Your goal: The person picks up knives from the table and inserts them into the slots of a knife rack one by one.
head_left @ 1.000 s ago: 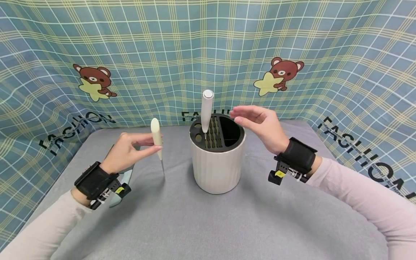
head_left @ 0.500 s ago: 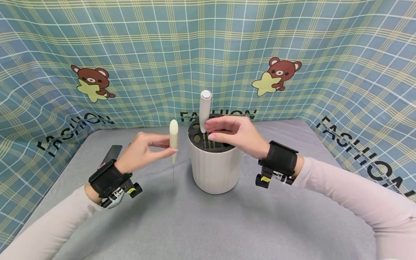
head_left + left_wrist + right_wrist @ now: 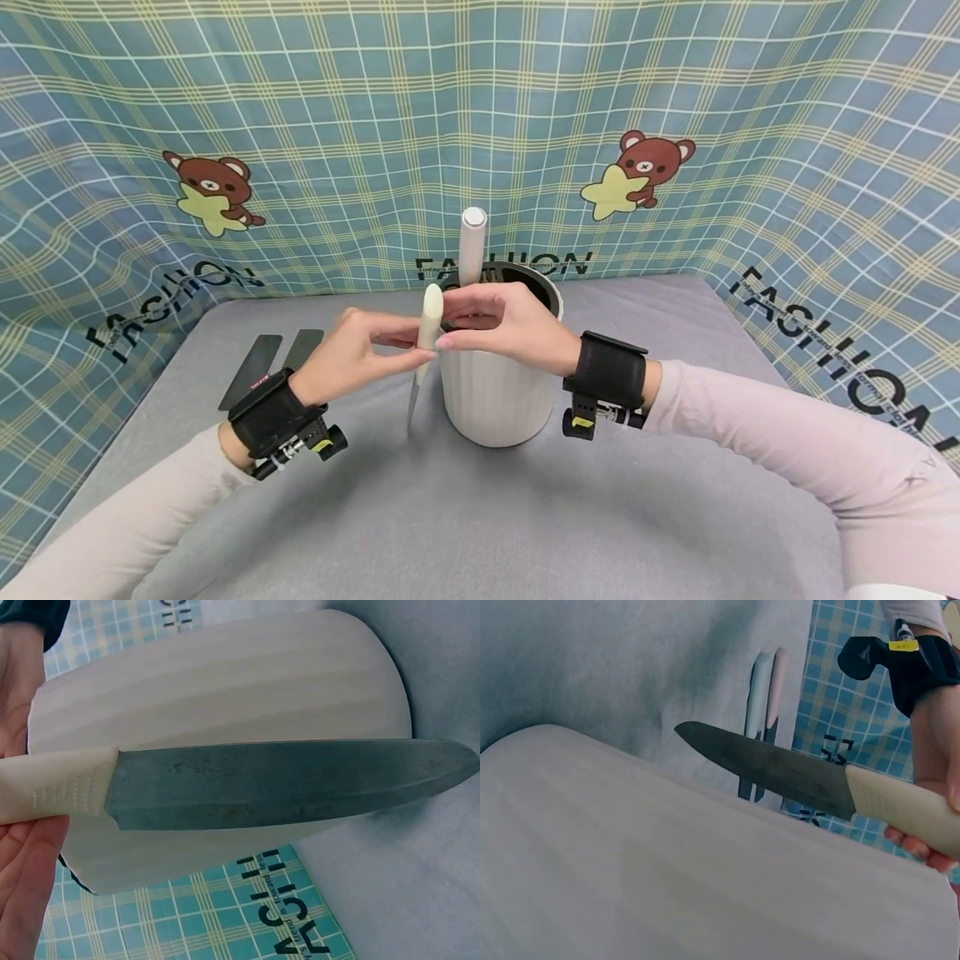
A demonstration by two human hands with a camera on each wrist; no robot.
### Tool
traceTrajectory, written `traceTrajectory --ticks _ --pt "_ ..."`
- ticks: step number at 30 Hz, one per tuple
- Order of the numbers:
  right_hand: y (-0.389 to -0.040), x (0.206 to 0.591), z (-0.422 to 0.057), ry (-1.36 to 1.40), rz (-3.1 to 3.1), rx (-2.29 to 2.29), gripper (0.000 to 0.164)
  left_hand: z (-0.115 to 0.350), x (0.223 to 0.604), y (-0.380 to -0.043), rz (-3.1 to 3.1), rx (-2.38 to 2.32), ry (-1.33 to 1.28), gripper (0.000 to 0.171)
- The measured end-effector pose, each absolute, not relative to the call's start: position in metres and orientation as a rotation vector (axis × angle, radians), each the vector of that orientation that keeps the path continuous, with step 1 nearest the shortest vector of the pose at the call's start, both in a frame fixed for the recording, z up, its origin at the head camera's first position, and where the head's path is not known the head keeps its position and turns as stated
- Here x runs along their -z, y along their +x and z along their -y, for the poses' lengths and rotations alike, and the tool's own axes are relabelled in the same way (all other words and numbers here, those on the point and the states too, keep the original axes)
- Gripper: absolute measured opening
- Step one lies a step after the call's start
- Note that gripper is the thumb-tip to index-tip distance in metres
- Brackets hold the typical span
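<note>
My left hand (image 3: 367,354) pinches the cream handle of a kitchen knife (image 3: 430,321), whose blade points down in front of the holder's left side. Both wrist views show its broad dark blade (image 3: 262,784) beside the holder's ribbed wall. From the right, my right hand (image 3: 513,329) has come up to the same handle, thumb and fingers parted, fingertips right at its edge. Behind that hand stands a round white knife holder (image 3: 495,400) with a black slotted top, partly covered by the hand. A white-handled utensil (image 3: 472,246) is upright in its slots.
Left on the grey cloth lie two more knives, one with a pale blue handle (image 3: 760,690), one with a pink handle (image 3: 779,686). The left wrist hides their handles in the head view. A plaid curtain (image 3: 360,167) encloses the back and sides.
My left hand has carried the knife right, up to the holder. My right hand has moved left across the holder's top to the knife's handle.
</note>
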State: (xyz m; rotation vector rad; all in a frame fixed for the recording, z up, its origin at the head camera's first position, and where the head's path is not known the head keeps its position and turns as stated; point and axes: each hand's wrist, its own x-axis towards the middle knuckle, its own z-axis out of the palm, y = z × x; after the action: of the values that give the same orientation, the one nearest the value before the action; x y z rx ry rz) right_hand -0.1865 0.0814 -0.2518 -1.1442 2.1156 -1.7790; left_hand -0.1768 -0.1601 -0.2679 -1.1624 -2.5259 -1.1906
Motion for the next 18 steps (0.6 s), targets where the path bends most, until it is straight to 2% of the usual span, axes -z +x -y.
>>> traceTrajectory --ticks 18 --pt "-0.182 0.254 -0.073 -1.142 -2.176 1.799 0.026 0.147 0.268 -0.176 2.52 1.2 -1.16 0.023"
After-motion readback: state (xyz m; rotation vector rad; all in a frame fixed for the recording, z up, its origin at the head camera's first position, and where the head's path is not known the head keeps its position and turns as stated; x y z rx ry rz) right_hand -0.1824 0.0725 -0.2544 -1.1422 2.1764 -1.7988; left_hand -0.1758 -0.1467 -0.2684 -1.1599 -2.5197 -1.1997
